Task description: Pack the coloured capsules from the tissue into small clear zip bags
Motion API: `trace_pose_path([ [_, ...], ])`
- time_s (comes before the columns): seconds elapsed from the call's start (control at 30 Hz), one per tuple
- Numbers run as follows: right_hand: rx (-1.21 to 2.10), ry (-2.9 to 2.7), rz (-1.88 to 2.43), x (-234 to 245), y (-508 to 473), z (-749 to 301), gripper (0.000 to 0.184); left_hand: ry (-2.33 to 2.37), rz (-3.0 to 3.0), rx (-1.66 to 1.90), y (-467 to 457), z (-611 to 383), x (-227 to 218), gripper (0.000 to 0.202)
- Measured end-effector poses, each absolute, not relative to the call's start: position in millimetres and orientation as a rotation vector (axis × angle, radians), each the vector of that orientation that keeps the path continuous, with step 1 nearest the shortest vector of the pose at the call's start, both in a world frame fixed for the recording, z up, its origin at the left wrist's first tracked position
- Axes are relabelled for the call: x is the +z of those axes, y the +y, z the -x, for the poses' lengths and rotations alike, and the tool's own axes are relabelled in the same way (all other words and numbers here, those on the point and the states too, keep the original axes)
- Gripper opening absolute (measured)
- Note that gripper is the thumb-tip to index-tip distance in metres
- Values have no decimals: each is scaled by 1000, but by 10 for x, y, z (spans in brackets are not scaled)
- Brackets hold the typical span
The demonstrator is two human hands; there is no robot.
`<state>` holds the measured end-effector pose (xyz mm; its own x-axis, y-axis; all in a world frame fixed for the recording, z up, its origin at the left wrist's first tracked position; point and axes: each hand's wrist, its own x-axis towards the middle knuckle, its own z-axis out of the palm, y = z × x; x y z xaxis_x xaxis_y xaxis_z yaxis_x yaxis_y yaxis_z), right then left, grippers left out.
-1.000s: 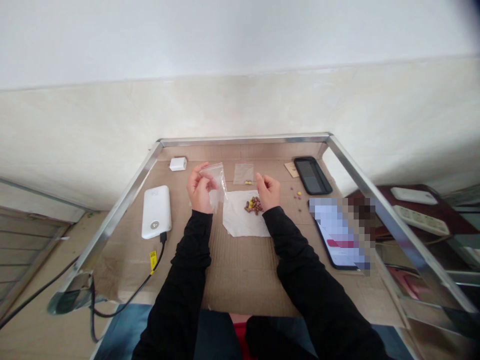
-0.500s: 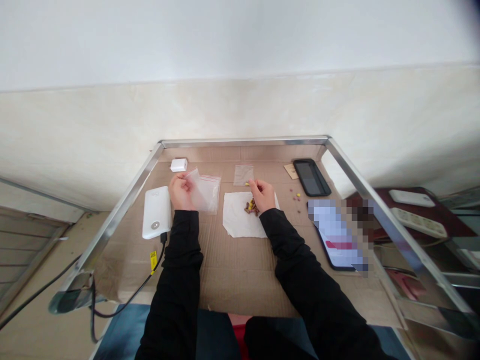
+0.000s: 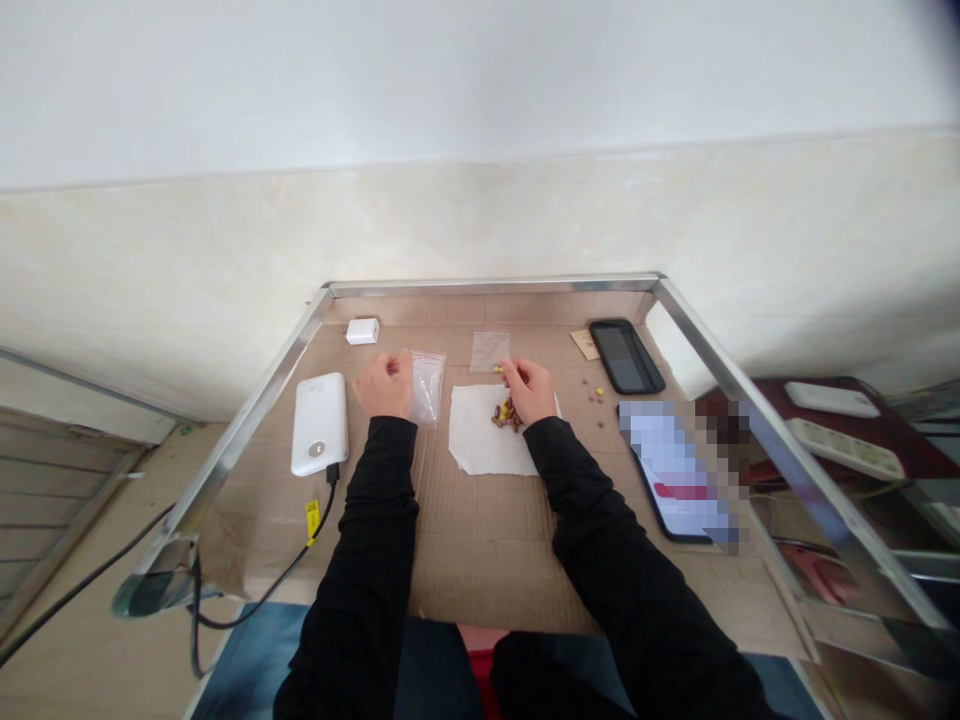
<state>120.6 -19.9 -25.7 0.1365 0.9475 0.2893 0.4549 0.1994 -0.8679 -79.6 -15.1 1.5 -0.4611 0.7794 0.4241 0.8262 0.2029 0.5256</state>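
My left hand (image 3: 388, 385) is closed, fingers curled in, beside a clear zip-lock bag (image 3: 428, 390) on the cardboard. Its fingertips are partly hidden, and I cannot make out what they hold. My right hand (image 3: 529, 390) pinches a small yellow capsule (image 3: 498, 369) at the lower edge of another clear zip-lock bag (image 3: 491, 350), which lies flat. Under and beside this hand, a pile of brown and yellow capsules (image 3: 506, 416) rests on a white paper tissue (image 3: 480, 450).
Several small pink and yellow pills (image 3: 599, 391) lie to the right, near a black phone (image 3: 626, 356) and a larger lit phone (image 3: 675, 470). On the left are a white power bank (image 3: 319, 425) with a black cable (image 3: 292, 575) and a white charger (image 3: 363, 331). A metal frame (image 3: 495, 284) edges the table.
My left hand has moved slightly right and turned; the clear bag it held up no longer shows raised. My right hand stays nearly in place with the yellow capsule.
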Motion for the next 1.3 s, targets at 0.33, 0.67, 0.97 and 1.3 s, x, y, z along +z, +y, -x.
trace_pose_path([
  [0.33,548,-1585,1427,-227,-175,-1268,39,-2323,1661,-977,-189,748,38,40],
  [0.67,209,-2077,1543,-272,-209,-1262,33,-2291,1740,-956,-227,697,88,38],
  [0.97,204,-2121,1624,-296,-234,-1255,34,-2160,1968,-1021,-184,672,-74,62],
  [1.3,181,-2114,1642,-292,-227,-1241,36,-2207,2147,-664,-108,672,-332,50],
])
